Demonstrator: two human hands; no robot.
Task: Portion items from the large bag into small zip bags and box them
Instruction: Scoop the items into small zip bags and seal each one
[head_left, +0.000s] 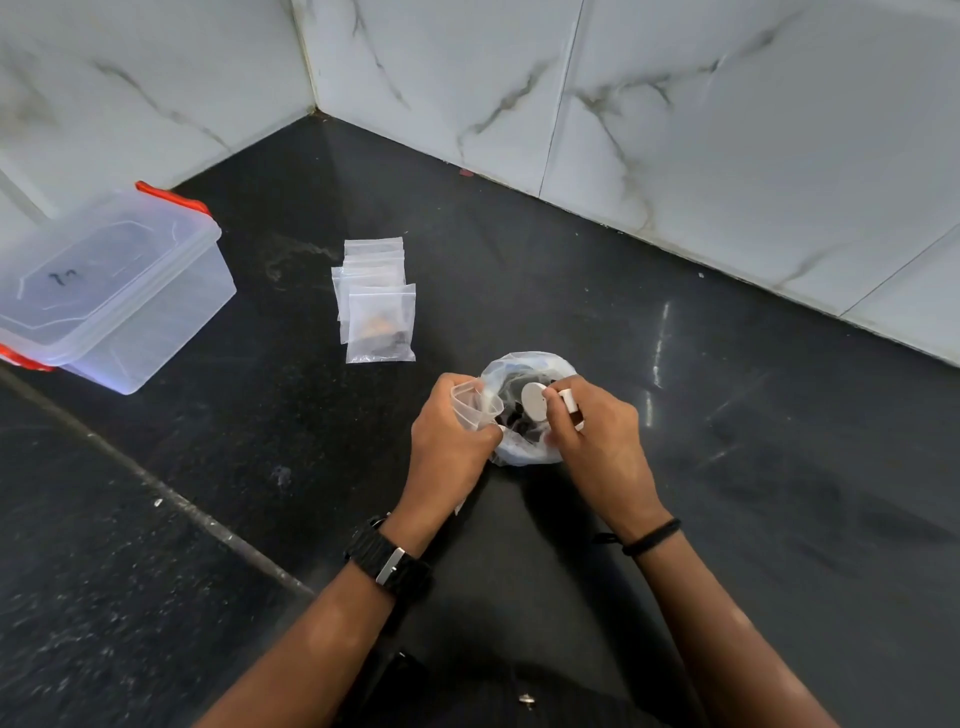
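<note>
At the lower centre of the frame, over the large bag (524, 410) on the counter (571, 291), the right hand (592, 436) pinches a white round piece (535, 402), while just left of it the left hand (452, 431) grips an open small zip bag (475, 402), mouth facing right.

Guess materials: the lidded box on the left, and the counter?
Lidded box: looks like translucent, slightly frosted plastic; the dark counter shows through its walls, and its latches are orange-red. Counter: seems polished black stone, perhaps granite; fine pale speckle and sharp light glints suggest it.
</note>
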